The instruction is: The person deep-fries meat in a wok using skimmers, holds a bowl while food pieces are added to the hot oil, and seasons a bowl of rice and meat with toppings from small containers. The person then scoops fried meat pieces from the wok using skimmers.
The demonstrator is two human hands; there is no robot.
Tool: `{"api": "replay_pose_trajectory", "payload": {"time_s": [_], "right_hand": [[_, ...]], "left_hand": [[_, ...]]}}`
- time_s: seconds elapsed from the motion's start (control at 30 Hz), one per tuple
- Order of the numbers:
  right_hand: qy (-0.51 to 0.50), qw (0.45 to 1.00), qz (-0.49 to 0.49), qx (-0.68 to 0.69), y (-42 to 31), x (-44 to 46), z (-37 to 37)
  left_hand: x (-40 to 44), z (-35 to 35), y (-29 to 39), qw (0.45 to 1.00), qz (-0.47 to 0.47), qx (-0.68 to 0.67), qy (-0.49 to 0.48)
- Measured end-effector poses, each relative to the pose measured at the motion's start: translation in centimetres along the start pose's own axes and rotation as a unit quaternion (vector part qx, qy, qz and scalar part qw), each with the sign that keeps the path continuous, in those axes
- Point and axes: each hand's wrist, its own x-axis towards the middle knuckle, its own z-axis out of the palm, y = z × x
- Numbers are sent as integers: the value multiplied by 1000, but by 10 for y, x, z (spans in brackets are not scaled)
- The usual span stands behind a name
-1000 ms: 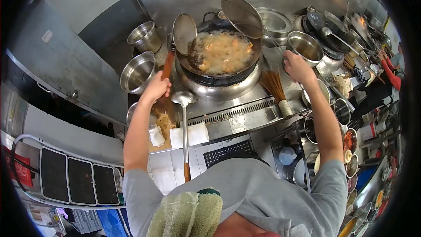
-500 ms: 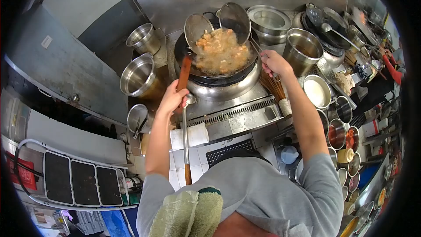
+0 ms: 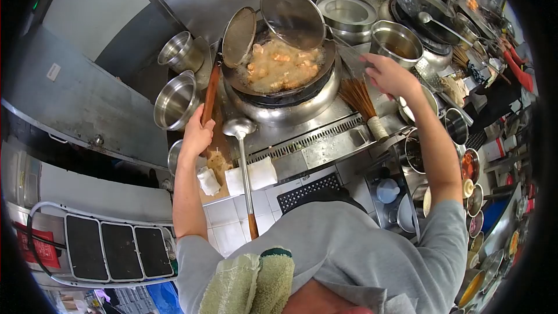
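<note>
Splash or burn judged possible if small strainer [image 3: 239, 38] and large strainer [image 3: 292, 18] are knocked together or dropped over wok [image 3: 330, 59]. Fried pieces [image 3: 282, 57] seen in bubbling oil [image 3: 272, 83]. Wooden handle [image 3: 211, 92] gripped by left hand [image 3: 199, 132], fingers closed; thin metal handle [image 3: 350, 54] gripped by right hand [image 3: 390, 77], fingers curled. Both arms [image 3: 190, 197] outstretched.

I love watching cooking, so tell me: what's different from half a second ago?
The left hand pulled its wooden handle left, taking one strainer away from the food. The right hand moved right, and the other strainer looks raised. No hold visibly changed. The wok and brush stayed put.
</note>
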Motion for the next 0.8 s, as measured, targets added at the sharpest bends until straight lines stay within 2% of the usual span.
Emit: {"api": "replay_pose_trajectory", "payload": {"time_s": [0.07, 0.17, 0.3, 0.33, 0.47, 0.57, 0.63, 0.73, 0.8], "right_hand": [[29, 997, -16, -77, -1, -20, -11], [51, 993, -25, -102, 5, -41, -23], [98, 977, -91, -167, 25, -55, -27], [106, 969, -109, -194, 25, -57, -27], [114, 962, -121, -218, 16, -75, -26], [50, 940, -89, -325, 6, -86, -22], [52, 946, -87, -309, 13, -80, -15], [73, 958, -115, -253, 31, -68, -9], [115, 973, -115, -161, 36, -63, -12]], "left_hand": [[20, 1, -12, 990, 75, 112, 49], [28, 15, 11, 967, 127, 199, 100], [63, 41, 9, 977, 106, 176, 63], [70, 47, 6, 979, 127, 151, 55], [69, 45, 2, 988, 108, 108, -8], [55, 31, 4, 988, 105, 106, -41], [55, 24, -6, 982, 146, 116, -17], [52, 18, -3, 974, 156, 162, 33], [49, 18, 3, 973, 157, 165, 46]]}}
